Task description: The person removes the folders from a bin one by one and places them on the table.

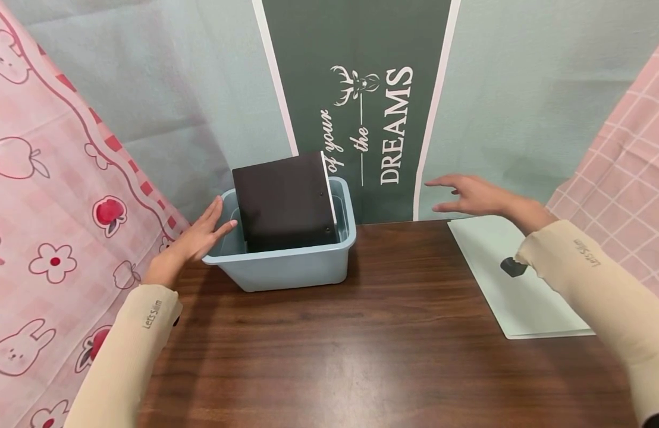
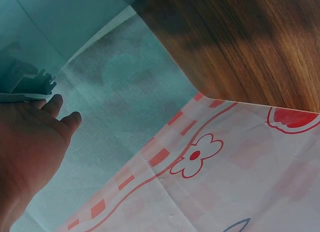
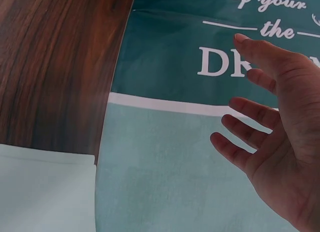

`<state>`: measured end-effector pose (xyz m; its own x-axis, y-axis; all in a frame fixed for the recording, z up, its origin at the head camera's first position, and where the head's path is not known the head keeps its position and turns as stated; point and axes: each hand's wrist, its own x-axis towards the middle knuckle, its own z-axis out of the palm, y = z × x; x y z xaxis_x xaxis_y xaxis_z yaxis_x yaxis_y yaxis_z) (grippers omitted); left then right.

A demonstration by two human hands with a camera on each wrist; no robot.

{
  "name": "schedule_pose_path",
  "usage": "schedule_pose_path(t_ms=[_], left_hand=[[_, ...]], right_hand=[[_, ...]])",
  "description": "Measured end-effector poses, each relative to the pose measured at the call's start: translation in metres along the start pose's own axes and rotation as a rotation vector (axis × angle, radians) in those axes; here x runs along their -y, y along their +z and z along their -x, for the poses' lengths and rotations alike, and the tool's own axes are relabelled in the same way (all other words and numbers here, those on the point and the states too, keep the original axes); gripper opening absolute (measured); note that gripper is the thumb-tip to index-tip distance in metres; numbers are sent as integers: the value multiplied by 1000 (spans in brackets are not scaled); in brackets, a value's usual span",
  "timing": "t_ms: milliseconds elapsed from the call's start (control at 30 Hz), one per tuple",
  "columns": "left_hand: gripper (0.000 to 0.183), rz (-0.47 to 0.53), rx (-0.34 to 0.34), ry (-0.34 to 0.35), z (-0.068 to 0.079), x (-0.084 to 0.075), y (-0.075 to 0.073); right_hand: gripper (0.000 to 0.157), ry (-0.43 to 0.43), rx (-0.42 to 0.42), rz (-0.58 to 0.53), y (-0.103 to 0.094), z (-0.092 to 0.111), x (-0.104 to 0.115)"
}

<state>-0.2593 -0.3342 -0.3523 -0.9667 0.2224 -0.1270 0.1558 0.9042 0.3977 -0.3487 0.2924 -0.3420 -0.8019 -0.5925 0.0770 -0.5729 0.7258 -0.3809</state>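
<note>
Pink printed cloth (image 1: 56, 196) lines the left, next to green cloth (image 1: 356, 35) behind the wood-grain table (image 1: 383, 356). The left hand (image 1: 195, 238) is at the nine o'clock end of the bin (image 1: 292, 270), fingers fairly straight and thumb apart, touching its rim; whether it presses there I cannot tell.

That bin sits around ten o'clock from the middle of the table. It should be light and slightly springy, probably smooth plastic, best held by both short ends under the rim. It is pale blue, with sloping walls and a rolled lip.

Inside, leaning and rising above the rim, is the black folder (image 1: 284, 202). It looks stiff and perhaps slick, easiest to pinch along its top edge; its face is plain, with a white edge and two small dots at three o'clock.

Around one o'clock, the right hand (image 1: 471, 193) hovers with fingers loosely bent and spread, holding nothing. Beneath its forearm, at two o'clock, lies the mint folder (image 1: 485, 249), thin, flat and likely bendy, with a dark tab (image 1: 510, 267).
</note>
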Motion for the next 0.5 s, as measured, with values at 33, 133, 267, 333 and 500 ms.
schedule_pose_path(t_ms=[33, 133, 267, 333, 500], left_hand=[[90, -2, 0, 0, 0, 0, 0], [90, -6, 1, -3, 0, 0, 0], [90, -9, 4, -3, 0, 0, 0], [90, -8, 5, -4, 0, 0, -1], [90, -7, 5, -2, 1, -1, -1]], right_hand=[[67, -2, 2, -3, 0, -1, 1], [67, -5, -1, -10, -1, -6, 5], [66, -9, -4, -18, -2, -11, 10], [66, -18, -5, -17, -2, -14, 13], [66, -30, -2, -16, -2, -20, 21]])
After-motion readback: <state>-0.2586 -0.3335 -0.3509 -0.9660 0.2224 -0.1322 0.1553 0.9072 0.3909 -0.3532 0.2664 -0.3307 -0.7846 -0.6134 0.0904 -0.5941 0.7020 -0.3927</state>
